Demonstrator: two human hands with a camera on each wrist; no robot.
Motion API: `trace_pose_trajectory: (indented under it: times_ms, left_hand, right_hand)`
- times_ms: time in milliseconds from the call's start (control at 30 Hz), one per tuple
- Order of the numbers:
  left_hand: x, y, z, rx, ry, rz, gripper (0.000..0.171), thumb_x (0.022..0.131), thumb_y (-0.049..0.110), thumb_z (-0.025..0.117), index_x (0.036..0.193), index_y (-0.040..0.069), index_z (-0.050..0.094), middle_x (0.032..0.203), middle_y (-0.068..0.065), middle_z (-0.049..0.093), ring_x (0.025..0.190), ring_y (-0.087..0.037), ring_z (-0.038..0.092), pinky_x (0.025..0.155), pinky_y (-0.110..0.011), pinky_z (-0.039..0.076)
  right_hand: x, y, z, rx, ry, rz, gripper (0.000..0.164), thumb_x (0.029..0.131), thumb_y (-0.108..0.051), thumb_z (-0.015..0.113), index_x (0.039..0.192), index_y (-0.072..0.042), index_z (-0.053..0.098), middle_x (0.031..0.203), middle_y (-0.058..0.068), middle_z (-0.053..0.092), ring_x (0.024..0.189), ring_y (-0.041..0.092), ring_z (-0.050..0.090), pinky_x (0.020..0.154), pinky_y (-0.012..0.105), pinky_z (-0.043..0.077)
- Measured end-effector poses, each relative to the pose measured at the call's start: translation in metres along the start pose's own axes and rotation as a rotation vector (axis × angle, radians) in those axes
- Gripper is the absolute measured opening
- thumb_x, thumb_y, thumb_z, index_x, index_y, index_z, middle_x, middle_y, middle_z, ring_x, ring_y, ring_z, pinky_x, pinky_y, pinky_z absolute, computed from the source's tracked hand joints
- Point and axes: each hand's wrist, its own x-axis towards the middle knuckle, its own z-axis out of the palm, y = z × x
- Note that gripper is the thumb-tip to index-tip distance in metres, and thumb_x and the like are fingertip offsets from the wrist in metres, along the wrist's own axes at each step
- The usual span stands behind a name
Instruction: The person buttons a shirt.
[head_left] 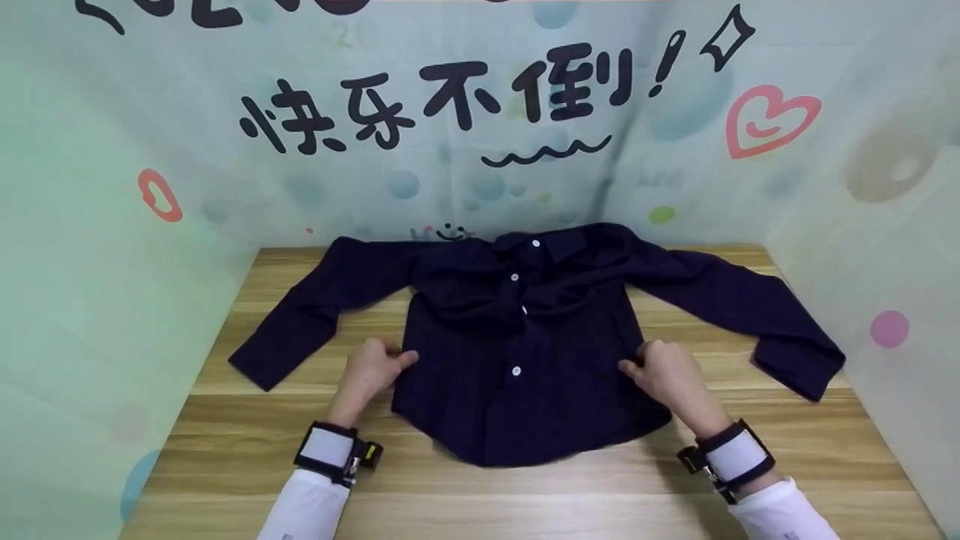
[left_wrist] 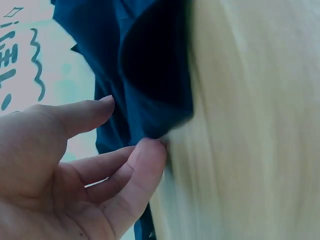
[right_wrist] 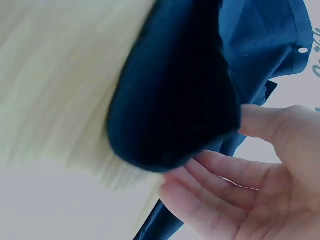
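A dark navy button-up shirt (head_left: 465,375) lies front side up, collar at the far side, sleeves spread out to both sides. My left hand (head_left: 377,367) holds the left side edge of its body, thumb on top. At the opposite edge, my right hand (head_left: 666,369) grips the cloth in the same way. In the left wrist view, the shirt's side (left_wrist: 145,100) lies by the thumb and fingers, and its hem gapes. The right wrist view shows the hem (right_wrist: 175,100) bulging open, with fingers (right_wrist: 195,200) under the cloth and the thumb against it.
The shirt lies on a wood-grain table (head_left: 247,450). A printed cloth backdrop (head_left: 450,180) with black characters rises behind it, and pale cloth walls (head_left: 90,300) stand on both sides. The left sleeve (head_left: 300,322) and the folded right cuff (head_left: 802,367) reach toward the table's sides.
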Motion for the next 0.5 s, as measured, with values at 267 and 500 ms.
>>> trace_pose_trajectory:
  times_ms: [267, 500]
  left_hand:
    - [0.004, 0.006, 0.017, 0.082, 0.068, 0.017, 0.025, 0.084, 0.019, 0.081, 0.065, 0.010, 0.066, 0.072, -0.005, 0.066, 0.075, -0.028, 0.064, 0.075, -0.045, 0.053]
    - [0.000, 0.003, 0.014, 0.022, 0.051, 0.016, 0.033, 0.086, 0.015, 0.080, 0.060, 0.016, 0.058, 0.066, 0.005, 0.055, 0.067, -0.018, 0.052, 0.069, -0.036, 0.048]
  right_hand:
    - [0.003, 0.003, 0.007, -0.026, -0.021, 0.036, 0.035, 0.082, -0.012, 0.080, 0.058, -0.003, 0.056, 0.067, 0.024, 0.063, 0.064, 0.043, 0.065, 0.057, 0.058, 0.051]
    - [0.005, 0.020, 0.001, 0.075, -0.005, -0.009, 0.014, 0.078, 0.002, 0.070, 0.064, -0.002, 0.072, 0.072, 0.018, 0.071, 0.066, 0.037, 0.067, 0.062, 0.055, 0.054]
